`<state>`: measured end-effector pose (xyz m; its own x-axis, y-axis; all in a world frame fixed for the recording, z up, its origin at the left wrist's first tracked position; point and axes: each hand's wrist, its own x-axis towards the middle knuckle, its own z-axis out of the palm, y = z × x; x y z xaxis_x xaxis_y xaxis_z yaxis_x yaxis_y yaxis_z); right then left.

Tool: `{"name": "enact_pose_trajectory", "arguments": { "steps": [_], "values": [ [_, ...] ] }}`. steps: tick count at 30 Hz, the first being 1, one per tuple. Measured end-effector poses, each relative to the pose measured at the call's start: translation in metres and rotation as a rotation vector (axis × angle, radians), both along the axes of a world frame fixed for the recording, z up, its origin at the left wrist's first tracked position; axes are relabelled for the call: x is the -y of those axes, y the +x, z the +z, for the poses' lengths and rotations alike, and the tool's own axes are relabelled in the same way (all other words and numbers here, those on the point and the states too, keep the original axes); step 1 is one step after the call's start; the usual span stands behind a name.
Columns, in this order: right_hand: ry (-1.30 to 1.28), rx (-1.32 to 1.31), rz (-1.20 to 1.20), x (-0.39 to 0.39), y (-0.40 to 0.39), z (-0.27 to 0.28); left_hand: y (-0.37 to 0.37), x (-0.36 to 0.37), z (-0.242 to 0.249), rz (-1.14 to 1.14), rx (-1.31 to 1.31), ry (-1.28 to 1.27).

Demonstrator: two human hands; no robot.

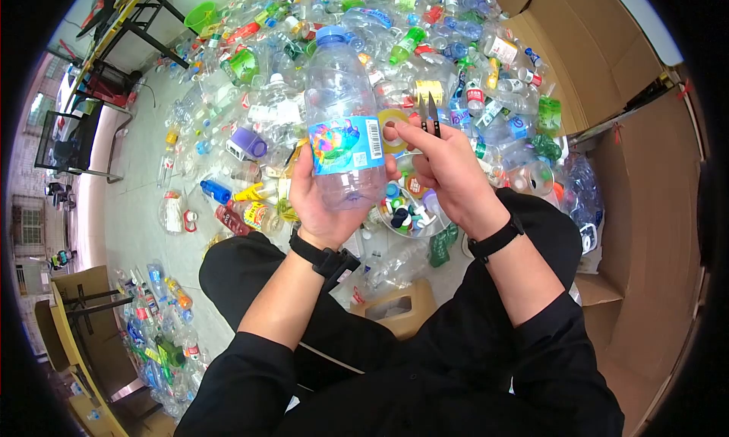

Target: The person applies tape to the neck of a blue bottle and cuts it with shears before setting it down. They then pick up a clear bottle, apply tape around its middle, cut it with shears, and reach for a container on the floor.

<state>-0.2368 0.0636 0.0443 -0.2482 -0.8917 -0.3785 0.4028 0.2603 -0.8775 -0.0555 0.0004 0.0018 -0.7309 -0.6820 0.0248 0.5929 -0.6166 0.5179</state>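
Upright in my left hand (328, 201) is a large clear plastic bottle (342, 88) with a blue cap and a colourful blue label that carries a barcode. My fingers wrap round its lower part. Just right of the label, my right hand (452, 164) is closed round a pair of scissors (430, 118); the two pointed blades stick up past the fingers, slightly apart, and the handles are hidden in the palm. My right index finger reaches toward the label's edge. Below the hands, a bowl (429, 230) holds several loose bottle caps.
A wide heap of plastic bottles (281, 107) spreads over the floor ahead. More bottles (163, 338) lie at lower left. Cardboard boxes (645, 179) wall the right side. A beige plastic container (402, 308) sits between my legs. A green basin (200, 16) stands at the back left.
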Motion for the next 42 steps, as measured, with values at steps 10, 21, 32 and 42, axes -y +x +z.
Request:
{"name": "enact_pose_trajectory", "arguments": {
  "steps": [10, 21, 32, 42],
  "values": [
    [-0.313, -0.426, -0.127, 0.003, -0.008, 0.015, -0.001, -0.005, 0.013, 0.039, 0.126, -0.119],
    [-0.285, -0.631, -0.054, 0.0, -0.018, 0.016, 0.0, -0.006, 0.004, -0.004, 0.243, -0.198],
    [-0.224, -0.613, -0.041, -0.002, -0.022, 0.019, -0.004, -0.005, 0.009, -0.108, 0.223, -0.362],
    [-0.187, -0.449, -0.054, -0.002, -0.013, 0.017, 0.0, -0.002, 0.007, -0.141, 0.224, -0.353]
  ]
}}
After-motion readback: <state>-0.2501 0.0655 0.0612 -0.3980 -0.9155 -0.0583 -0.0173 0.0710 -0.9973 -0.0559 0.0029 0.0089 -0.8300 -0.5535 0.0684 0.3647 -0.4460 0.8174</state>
